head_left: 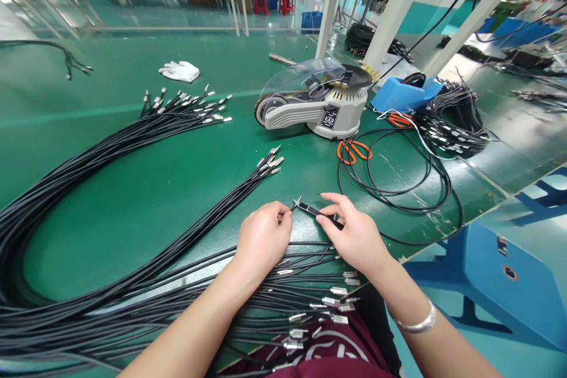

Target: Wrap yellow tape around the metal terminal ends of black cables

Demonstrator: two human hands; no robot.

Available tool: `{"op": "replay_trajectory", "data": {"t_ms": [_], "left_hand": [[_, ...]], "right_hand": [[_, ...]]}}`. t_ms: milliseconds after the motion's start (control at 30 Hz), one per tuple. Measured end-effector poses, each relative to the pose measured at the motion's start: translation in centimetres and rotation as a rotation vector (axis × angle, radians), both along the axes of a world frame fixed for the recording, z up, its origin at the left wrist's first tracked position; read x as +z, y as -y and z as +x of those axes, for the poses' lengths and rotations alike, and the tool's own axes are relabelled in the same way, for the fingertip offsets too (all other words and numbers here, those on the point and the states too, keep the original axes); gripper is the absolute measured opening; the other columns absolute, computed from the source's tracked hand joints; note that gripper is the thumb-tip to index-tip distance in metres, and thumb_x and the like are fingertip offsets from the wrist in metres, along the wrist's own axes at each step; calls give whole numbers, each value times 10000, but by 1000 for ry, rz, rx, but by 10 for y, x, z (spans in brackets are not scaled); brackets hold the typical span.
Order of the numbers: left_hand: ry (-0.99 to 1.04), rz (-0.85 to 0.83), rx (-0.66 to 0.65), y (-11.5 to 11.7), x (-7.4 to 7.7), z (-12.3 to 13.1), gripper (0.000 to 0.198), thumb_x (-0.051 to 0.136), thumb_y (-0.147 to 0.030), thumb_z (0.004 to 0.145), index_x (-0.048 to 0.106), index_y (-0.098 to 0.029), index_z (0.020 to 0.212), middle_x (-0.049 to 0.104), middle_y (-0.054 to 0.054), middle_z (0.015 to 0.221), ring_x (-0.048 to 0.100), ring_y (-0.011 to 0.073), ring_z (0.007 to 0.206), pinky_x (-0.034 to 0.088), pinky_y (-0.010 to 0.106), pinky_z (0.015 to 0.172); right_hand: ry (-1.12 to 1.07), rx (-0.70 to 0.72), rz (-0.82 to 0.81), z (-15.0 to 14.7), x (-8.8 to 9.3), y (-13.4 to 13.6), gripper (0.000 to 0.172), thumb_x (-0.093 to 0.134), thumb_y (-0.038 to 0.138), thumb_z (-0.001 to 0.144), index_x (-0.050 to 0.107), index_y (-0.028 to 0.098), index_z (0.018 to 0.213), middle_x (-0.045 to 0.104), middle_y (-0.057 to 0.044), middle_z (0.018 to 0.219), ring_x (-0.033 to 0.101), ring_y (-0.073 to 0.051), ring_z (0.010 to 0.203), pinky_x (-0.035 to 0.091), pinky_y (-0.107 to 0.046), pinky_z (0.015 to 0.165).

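Pinched in my left hand (pixel 266 233) is a thin black cable, whose end reaches out past the thumb and forefinger. My right hand (pixel 352 230) grips a slim black tool that looks like tweezers (pixel 310 210). Its tip meets the cable end, where a small pale metallic piece shows; the exact contact is too small to make out. Below both hands, many black cables (pixel 261 298) with silver connectors lie across the table edge and my lap. A smaller bunch of cables (pixel 230 195) ends just beyond my left hand.
A grey tape dispenser (pixel 336 112) stands ahead, with orange-handled scissors (pixel 354 152) and loose black cable (pixel 425 189) to its right. A larger cable bundle (pixel 110 142) curves at left near a white glove (pixel 179 71). A blue stool (pixel 509 283) stands at right; a blue bin (pixel 405 94) sits behind.
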State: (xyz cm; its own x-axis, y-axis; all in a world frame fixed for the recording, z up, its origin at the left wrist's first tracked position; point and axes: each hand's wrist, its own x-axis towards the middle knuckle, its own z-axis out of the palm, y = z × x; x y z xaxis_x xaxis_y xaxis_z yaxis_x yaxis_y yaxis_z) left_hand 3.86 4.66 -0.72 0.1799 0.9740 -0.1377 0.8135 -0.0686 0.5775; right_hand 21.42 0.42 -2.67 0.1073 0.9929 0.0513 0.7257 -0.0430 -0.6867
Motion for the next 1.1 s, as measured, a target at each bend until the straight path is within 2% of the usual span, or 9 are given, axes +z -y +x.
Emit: {"op": "replay_trajectory", "data": {"t_ms": [267, 700, 867, 1100], "left_hand": [[-4, -18, 19, -1, 3, 1, 213, 468, -300, 833, 665, -236, 786, 716, 14, 790, 636, 188, 730, 413, 274, 638], [-3, -14, 10, 0, 0, 0, 219, 460, -307, 838, 663, -240, 790, 712, 15, 798, 631, 190, 731, 412, 276, 637], [-7, -6, 4, 0, 1, 0, 214, 464, -301, 835, 664, -239, 792, 709, 15, 785, 630, 191, 722, 412, 279, 637], [-20, -8, 13, 1, 5, 2, 204, 469, -283, 821, 663, -233, 782, 709, 17, 781, 629, 194, 718, 408, 284, 626]], "right_hand": [[-69, 47, 5, 4, 1, 2, 405, 570, 270, 845, 478, 273, 1239, 728, 3, 952, 672, -184, 802, 513, -332, 796], [-70, 20, -61, 2, 8, -4, 341, 573, 268, 832, 509, 274, 1166, 734, 17, 908, 668, -189, 771, 506, -352, 794], [-63, -15, -39, -1, 3, -3, 335, 570, 274, 831, 507, 280, 1160, 734, 19, 893, 667, -187, 743, 508, -350, 776], [-54, -60, 20, -6, -2, -1, 369, 568, 275, 834, 495, 293, 1195, 727, 14, 935, 679, -206, 825, 510, -381, 832]]}}
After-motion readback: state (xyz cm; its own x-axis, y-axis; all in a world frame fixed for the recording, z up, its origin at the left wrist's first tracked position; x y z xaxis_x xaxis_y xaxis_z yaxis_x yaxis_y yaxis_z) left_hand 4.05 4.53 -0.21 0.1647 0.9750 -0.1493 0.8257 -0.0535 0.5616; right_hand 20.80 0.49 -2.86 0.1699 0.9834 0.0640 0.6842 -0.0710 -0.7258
